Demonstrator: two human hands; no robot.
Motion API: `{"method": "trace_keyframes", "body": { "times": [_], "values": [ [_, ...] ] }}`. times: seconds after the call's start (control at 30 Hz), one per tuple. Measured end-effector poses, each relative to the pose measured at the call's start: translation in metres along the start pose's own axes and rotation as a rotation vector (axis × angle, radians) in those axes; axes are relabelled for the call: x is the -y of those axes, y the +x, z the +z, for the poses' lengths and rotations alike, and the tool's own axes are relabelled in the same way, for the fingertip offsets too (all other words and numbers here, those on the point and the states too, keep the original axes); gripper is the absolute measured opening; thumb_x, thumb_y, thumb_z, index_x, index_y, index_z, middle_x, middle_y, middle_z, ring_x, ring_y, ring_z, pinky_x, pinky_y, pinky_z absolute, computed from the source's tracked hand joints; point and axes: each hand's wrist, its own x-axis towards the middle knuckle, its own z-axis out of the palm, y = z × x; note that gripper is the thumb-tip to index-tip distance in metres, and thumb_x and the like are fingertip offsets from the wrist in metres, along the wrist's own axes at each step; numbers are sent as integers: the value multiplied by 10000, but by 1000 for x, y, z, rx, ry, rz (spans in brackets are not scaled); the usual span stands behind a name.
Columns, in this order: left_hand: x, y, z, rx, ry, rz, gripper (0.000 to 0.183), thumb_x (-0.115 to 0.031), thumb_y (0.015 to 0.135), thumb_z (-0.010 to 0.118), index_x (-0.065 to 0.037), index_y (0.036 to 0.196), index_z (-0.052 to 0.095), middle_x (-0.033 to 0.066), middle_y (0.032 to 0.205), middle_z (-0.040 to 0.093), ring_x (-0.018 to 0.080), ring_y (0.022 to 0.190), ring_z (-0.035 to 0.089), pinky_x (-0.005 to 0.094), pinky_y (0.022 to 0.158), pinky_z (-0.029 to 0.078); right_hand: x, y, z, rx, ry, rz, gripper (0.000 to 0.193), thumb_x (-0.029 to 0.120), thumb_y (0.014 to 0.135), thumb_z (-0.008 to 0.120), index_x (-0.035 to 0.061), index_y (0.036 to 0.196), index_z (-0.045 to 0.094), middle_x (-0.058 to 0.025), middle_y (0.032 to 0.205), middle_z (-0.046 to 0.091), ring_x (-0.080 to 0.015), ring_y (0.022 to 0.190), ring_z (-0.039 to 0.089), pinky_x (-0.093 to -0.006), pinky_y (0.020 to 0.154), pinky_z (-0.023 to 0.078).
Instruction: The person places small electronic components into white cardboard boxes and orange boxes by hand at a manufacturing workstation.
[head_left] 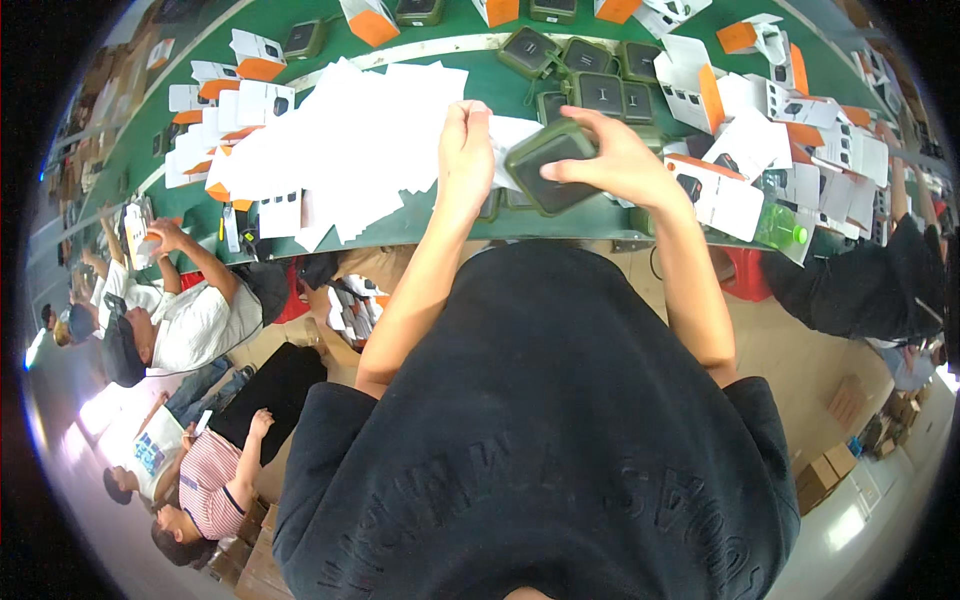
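My right hand (625,160) grips a dark green, rounded square case (550,168) by its edges, thumb across its face. The case is tilted above the near edge of the table. Just left of it, my left hand (466,155) is closed on a white sheet of paper (508,135), which runs partly behind the case. Beside my left hand lies a wide, fanned pile of white sheets (330,140). Several similar green cases (597,93) sit close together beyond my right hand. Part of another case shows below the held one.
White and orange folded boxes (690,85) crowd the right side, with more boxes (262,100) at the left. A green bottle (780,225) lies near the front edge at right. Other people sit along the table; one person's hand (168,237) is at the far left.
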Motion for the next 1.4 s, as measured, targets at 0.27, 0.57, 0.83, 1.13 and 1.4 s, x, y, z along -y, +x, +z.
{"method": "trace_keyframes", "body": {
  "times": [0.27, 0.57, 0.83, 1.13, 1.4],
  "values": [
    [-16, -36, 0, 248, -6, -29, 283, -93, 959, 652, -12, 1213, 556, 45, 932, 622, 91, 710, 580, 251, 641, 478, -11, 10, 30, -121, 250, 220, 788, 419, 662, 866, -110, 1178, 596, -208, 1071, 704, -248, 962, 693, -343, 885, 542],
    [10, -39, -1, 55, 452, 259, 205, -5, 862, 602, 23, 1065, 613, 178, 909, 645, 278, 729, 642, 365, 667, 509, -1, -8, 66, -343, 734, 296, 513, 207, 751, 836, -33, 1158, 637, -105, 1027, 713, -159, 893, 672, -297, 812, 536],
    [-1, -62, 5, 151, 394, 365, 205, 11, 845, 582, 21, 1049, 603, 189, 956, 649, 276, 787, 650, 372, 704, 520, 10, -14, 71, -555, 1216, 442, 295, 113, 839, 771, 26, 1089, 643, -36, 992, 677, -126, 887, 646, -275, 798, 519],
    [11, -47, 24, 146, 11, -243, 184, -227, 993, 630, -45, 990, 603, 6, 892, 625, 78, 812, 552, 265, 706, 453, 5, -7, 73, -536, 768, 247, 549, 198, 825, 801, -37, 1268, 579, -83, 1123, 659, -166, 998, 630, -299, 909, 506],
    [-12, -35, 7, 146, 122, 61, 148, -140, 982, 580, -13, 1048, 618, 138, 851, 667, 248, 765, 653, 382, 715, 508, 8, -12, 49, -344, 964, 198, 540, 101, 811, 723, 15, 1325, 578, -80, 1160, 649, -168, 1093, 595, -332, 971, 479]
  ]
}}
